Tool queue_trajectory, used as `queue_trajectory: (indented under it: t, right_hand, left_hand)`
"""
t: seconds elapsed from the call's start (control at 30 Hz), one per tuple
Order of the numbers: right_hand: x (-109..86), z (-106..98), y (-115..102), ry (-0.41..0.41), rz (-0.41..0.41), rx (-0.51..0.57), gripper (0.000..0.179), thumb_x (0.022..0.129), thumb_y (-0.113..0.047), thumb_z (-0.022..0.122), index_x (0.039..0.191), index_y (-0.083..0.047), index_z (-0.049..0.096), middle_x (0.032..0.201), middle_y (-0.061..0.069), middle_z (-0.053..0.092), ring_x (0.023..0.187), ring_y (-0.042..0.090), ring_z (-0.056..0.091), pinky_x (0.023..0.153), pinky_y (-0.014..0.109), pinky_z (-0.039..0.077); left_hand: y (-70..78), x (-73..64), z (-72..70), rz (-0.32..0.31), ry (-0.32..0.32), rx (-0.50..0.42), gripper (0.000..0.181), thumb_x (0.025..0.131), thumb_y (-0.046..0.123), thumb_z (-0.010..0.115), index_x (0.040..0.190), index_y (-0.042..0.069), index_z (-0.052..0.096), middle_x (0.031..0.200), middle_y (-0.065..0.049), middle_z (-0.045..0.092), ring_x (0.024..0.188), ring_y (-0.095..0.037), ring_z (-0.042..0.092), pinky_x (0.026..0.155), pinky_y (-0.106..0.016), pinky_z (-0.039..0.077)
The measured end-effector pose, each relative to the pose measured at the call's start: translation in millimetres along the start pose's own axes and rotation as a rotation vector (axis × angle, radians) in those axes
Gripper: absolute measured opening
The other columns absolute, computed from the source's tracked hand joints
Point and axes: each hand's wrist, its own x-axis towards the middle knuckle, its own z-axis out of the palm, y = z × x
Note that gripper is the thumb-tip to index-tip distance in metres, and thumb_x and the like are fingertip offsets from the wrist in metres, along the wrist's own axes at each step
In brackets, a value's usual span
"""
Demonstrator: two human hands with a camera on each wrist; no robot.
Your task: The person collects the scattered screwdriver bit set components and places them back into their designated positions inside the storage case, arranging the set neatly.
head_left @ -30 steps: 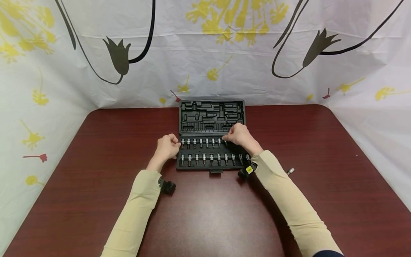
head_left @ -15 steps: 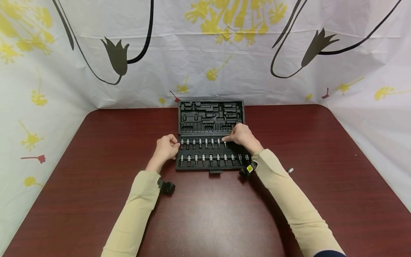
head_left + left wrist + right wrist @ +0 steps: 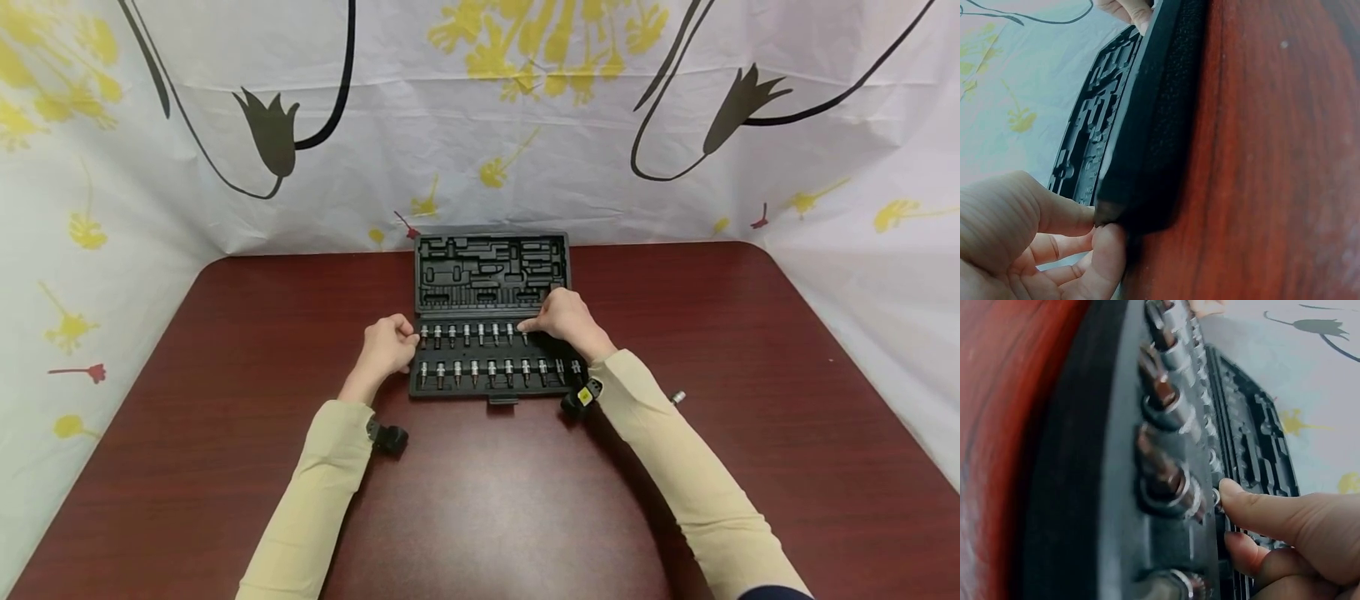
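From the head view, the open black case [image 3: 491, 317] is lying mid-table [image 3: 225, 333], lid at 12 o'clock. The left hand [image 3: 386, 346] is bracing its 9 o'clock edge, fingers curled; the right hand [image 3: 562, 317] is pinching a bit [image 3: 524, 335] in the upper row. Seating it squarely probably matters most. Bare wood is lying open at 3 and 9 o'clock.

The left wrist view is showing fingers [image 3: 1100, 250] touching the case's corner.

The right wrist view is showing a fingertip [image 3: 1235, 494] pressing on the bit.
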Motion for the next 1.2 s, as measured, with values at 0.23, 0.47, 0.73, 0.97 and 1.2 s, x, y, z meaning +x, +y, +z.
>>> queue_trajectory:
  t: [0.23, 0.47, 0.73, 0.97, 1.2]
  right_hand:
    - [-7.0, -3.1, 3.3, -0.019, 0.03, 0.102, 0.057, 0.084, -0.035, 0.07, 0.044, -0.016, 0.034, 0.043, -0.006, 0.023, 0.041, 0.008, 0.018, 0.044, 0.023, 0.024]
    - [-18.5, -12.3, 8.6, 0.018, -0.014, 0.137, 0.041, 0.086, -0.032, 0.068, 0.055, -0.006, 0.06, 0.047, -0.001, 0.046, 0.044, 0.007, 0.027, 0.048, 0.023, 0.031]
    - [-28.9, -25.0, 19.0, 0.07, -0.037, 0.09, 0.03, 0.086, -0.029, 0.067, 0.085, 0.0, 0.074, 0.08, 0.009, 0.069, 0.063, 0.014, 0.047, 0.056, 0.024, 0.039]
    - [-36.7, -33.9, 27.7, 0.082, -0.035, 0.086, 0.031, 0.087, -0.03, 0.066, 0.087, 0.001, 0.073, 0.083, 0.008, 0.069, 0.077, 0.02, 0.053, 0.062, 0.027, 0.043]
    - [-42.4, -34.7, 36.3, 0.076, -0.034, 0.063, 0.031, 0.087, -0.029, 0.065, 0.087, 0.001, 0.073, 0.083, 0.009, 0.069, 0.075, 0.02, 0.053, 0.061, 0.026, 0.043]
  left_hand:
    - [0.4, -1.1, 1.6, 0.01, 0.008, 0.001, 0.006, 0.09, 0.005, 0.057, 0.087, 0.001, 0.054, 0.074, -0.011, 0.059, 0.047, -0.015, 0.056, 0.046, -0.028, 0.053]
    - [0.6, -0.9, 1.6, 0.011, 0.006, -0.002, 0.006, 0.09, 0.004, 0.057, 0.087, 0.001, 0.054, 0.074, -0.01, 0.058, 0.048, -0.016, 0.057, 0.046, -0.028, 0.054]
    - [0.2, -0.5, 2.6, 0.003, 0.012, -0.003, 0.006, 0.09, 0.004, 0.057, 0.086, 0.001, 0.054, 0.073, -0.01, 0.057, 0.047, -0.016, 0.056, 0.046, -0.028, 0.053]
    - [0.0, -1.0, 2.6, 0.014, 0.021, 0.0, 0.007, 0.09, 0.004, 0.056, 0.084, 0.001, 0.053, 0.072, -0.01, 0.057, 0.046, -0.015, 0.055, 0.045, -0.027, 0.053]
    - [0.7, -1.2, 2.3, 0.012, 0.018, 0.0, 0.007, 0.091, 0.004, 0.056, 0.085, 0.001, 0.053, 0.073, -0.011, 0.057, 0.046, -0.015, 0.055, 0.045, -0.027, 0.053]
